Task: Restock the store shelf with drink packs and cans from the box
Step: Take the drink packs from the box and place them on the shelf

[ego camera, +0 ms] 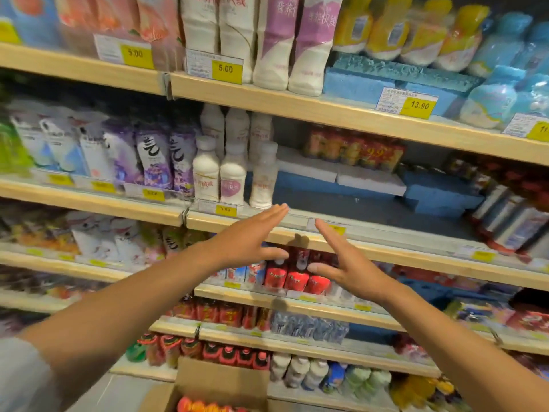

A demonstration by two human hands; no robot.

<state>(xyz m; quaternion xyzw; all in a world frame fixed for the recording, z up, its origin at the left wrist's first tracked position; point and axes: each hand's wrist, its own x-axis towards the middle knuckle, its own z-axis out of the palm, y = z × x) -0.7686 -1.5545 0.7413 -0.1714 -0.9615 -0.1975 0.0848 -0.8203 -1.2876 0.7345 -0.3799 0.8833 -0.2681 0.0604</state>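
Both my arms reach toward the wooden store shelf point(386, 254). My left hand point(252, 236) and my right hand point(344, 260) are flat and open, palms facing each other, holding nothing, just in front of the shelf edge. Behind that edge is a bare dark gap point(356, 203) on the shelf, with a red drink pack point(353, 150) on white and blue blocks at the back. White bottles point(231, 176) stand left of the gap. The cardboard box point(219, 382) sits at the bottom centre, open, with red-orange drink tops point(202, 407) showing inside.
Shelves above and below are packed with bottles, pouches and cans. Red cans point(297, 278) stand on the shelf under my hands. Shrink-wrapped can packs point(511, 221) lie at the right of the gap. Yellow price tags point(225, 68) line the shelf edges.
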